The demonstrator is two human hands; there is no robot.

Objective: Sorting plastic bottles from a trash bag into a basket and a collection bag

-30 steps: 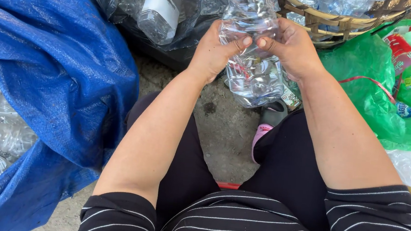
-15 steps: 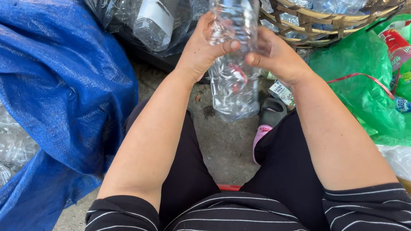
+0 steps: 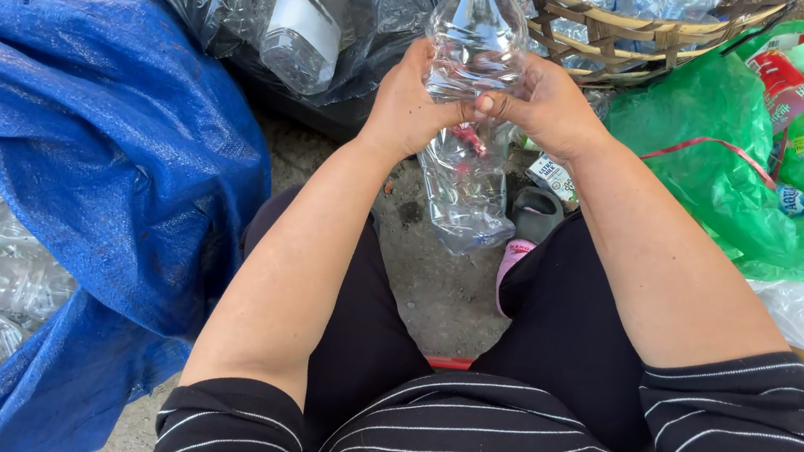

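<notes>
Black white-striped top, black trousers, bare forearms.

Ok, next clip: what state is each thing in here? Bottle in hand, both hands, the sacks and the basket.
Clear plastic bottle: crumpled, cap off, held upright.
Left hand: closed on the bottle's middle.
Right hand: closed on the bottle's middle, thumb pressing it.
Blue sack: open, bottles showing inside.
Black bag: open, filled with clear bottles.
Woven basket: holds clear bottles.
Green bag: rumpled, lying on the ground.
</notes>
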